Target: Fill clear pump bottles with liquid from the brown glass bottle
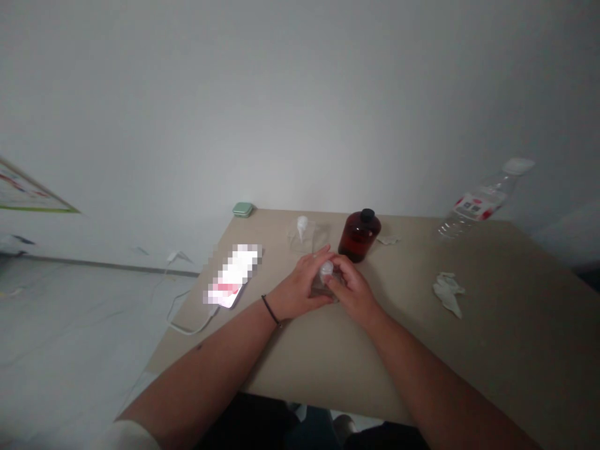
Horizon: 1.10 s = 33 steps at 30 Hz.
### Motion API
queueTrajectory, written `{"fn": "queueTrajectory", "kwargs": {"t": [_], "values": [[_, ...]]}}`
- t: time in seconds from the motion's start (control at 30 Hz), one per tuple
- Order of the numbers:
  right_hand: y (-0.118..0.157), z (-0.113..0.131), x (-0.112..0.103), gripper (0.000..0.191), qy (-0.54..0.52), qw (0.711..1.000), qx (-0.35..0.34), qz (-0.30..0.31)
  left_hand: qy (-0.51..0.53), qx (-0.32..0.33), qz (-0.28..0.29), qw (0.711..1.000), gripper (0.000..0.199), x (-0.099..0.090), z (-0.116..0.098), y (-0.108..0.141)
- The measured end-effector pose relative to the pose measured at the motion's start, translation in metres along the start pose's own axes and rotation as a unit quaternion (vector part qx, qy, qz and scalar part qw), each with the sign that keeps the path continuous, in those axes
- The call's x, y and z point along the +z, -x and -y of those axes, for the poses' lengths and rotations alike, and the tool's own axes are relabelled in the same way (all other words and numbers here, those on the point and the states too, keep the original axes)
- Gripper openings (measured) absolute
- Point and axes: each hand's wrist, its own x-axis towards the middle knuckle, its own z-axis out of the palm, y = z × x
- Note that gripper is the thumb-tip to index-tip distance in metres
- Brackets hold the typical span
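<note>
My left hand and my right hand meet over a small clear bottle with a white cap, and both grip it. My fingers hide most of its body. Just behind my hands stands a dark amber glass bottle with a black cap, close to my left hand's fingertips but apart from them. A clear plastic bag with a white nozzle lies behind my left hand, not touched.
The beige table carries a phone with a blurred screen and a white cable, crumpled tissue, a paper scrap, a plastic water bottle and a green case. A wall stands behind; the table's left edge drops to the floor.
</note>
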Motion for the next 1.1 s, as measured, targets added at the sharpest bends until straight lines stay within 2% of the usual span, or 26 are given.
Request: {"fn": "queueTrajectory", "kwargs": {"t": [0.13, 0.23, 0.5, 0.7, 0.9, 1.1], "values": [[0.0001, -0.0023, 0.0028, 0.031, -0.01, 0.999, 0.03, -0.013, 0.0, -0.008, 0.002, 1.0, 0.101, 0.0006, -0.0007, 0.0002], [0.0003, -0.0035, 0.0041, 0.03, -0.005, 0.998, 0.048, -0.031, 0.002, -0.016, 0.002, 1.0, 0.102, 0.0012, -0.001, 0.0003], [-0.0029, 0.0034, -0.0005, 0.023, 0.0, 1.0, 0.016, -0.009, 0.01, 0.006, -0.006, 1.0, 0.105, 0.0016, 0.0017, 0.0001], [-0.0021, -0.0038, 0.0035, 0.03, -0.004, 0.998, 0.047, -0.04, -0.001, 0.008, -0.009, 1.0, 0.104, 0.0016, 0.0018, -0.0002], [-0.0014, 0.0039, -0.0002, 0.023, -0.003, 1.0, 0.027, -0.006, 0.011, -0.004, -0.005, 1.0, 0.105, 0.0012, -0.0006, -0.0003], [-0.0024, -0.0026, 0.0012, 0.031, 0.002, 0.998, 0.047, -0.034, 0.002, 0.0, -0.007, 1.0, 0.103, 0.0019, -0.0003, -0.0004]]}}
